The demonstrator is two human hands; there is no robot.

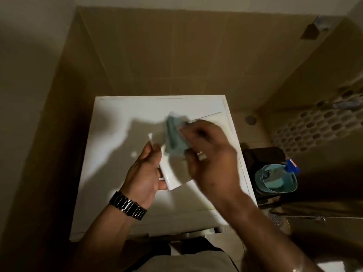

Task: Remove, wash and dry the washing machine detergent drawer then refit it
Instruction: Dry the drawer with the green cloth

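Head view: above the white washing machine top (110, 122), the left hand (143, 173) grips the white detergent drawer (170, 177); the blurred right hand (210, 154) clutches a teal cloth (174, 134) against it.

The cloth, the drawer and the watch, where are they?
cloth (173, 135): head view, its bunched middle.
drawer (172, 178): head view, its white front end.
watch (128, 206): head view, its black band.

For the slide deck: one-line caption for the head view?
Above the washing machine top, left hand holds the white detergent drawer while right hand wipes it with a teal cloth.
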